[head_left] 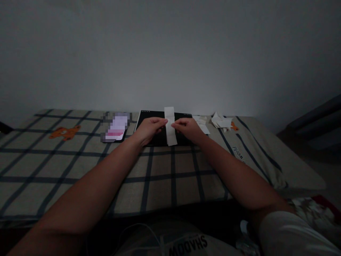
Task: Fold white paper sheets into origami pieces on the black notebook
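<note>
Frame centre: left hand (pixel 149 129) and right hand (pixel 188 128) both pinch paper strip (pixel 170 125) over black pad (pixel 162 133). Mid-fold, likely; crease needs aligned edges.

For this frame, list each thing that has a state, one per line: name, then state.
paper strip: upright, pinched from both sides
left hand: gripping the strip's left edge
right hand: gripping the strip's right edge
black board: flat on the checked cloth
phone: screen lit
paper scraps: loosely piled
</note>
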`<state>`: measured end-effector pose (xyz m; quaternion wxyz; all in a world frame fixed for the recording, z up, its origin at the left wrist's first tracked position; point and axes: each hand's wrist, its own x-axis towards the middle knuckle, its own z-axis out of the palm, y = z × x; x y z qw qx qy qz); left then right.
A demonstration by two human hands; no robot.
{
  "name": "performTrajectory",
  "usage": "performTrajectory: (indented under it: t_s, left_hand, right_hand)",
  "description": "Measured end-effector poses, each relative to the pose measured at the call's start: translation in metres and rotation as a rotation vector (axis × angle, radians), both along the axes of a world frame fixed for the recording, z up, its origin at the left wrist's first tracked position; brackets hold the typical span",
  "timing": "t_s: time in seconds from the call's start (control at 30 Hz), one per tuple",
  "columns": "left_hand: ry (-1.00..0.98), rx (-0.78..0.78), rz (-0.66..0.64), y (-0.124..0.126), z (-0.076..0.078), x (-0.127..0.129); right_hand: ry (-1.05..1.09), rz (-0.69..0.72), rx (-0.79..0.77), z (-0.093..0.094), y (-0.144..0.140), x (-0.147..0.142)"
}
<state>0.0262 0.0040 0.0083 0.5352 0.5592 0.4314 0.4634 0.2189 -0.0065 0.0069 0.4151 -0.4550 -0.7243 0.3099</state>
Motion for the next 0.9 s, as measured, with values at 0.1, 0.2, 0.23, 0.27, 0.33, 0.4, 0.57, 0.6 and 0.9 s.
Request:
performTrajectory:
  t_s: [0.1,0.2,0.23,0.27,0.33,0.4,0.57,0.6,0.9]
  left_hand:
    - [0.111,0.163,0.090,-0.0024,0.0008,0.0004]
    - [0.245,0.329,0.176,-0.0065,0.0023,0.0010]
    - [0.274,0.365,0.193,-0.0076,0.0028,0.0010]
    - [0.291,0.390,0.198,-0.0085,0.0033,0.0008]
    - [0.293,0.405,0.175,-0.0090,0.0041,0.0000]
    - [0.269,0.393,0.128,-0.0087,0.0048,-0.0012]
    - [0.271,0.307,0.029,-0.0085,0.0046,-0.0010]
    - [0.266,0.284,0.024,-0.0085,0.0040,-0.0003]
    - [0.022,0.044,-0.018,-0.0033,0.0010,0.0002]
  right_hand:
    - [-0.003,0.004,-0.003,0.0018,-0.0015,-0.0016]
    - [-0.004,0.028,-0.007,0.0028,-0.0024,-0.0032]
    - [0.001,0.034,-0.010,0.0027,-0.0023,-0.0036]
    - [0.008,0.037,-0.015,0.0022,-0.0019,-0.0038]
    - [0.026,0.035,-0.030,0.0007,-0.0008,-0.0037]
    - [0.045,0.031,-0.050,-0.0007,0.0002,-0.0030]
    - [0.096,-0.003,-0.079,-0.0006,0.0005,-0.0008]
    - [0.093,-0.004,-0.067,-0.0002,0.0003,-0.0004]
    - [0.032,-0.010,-0.006,0.0047,-0.0026,-0.0003]
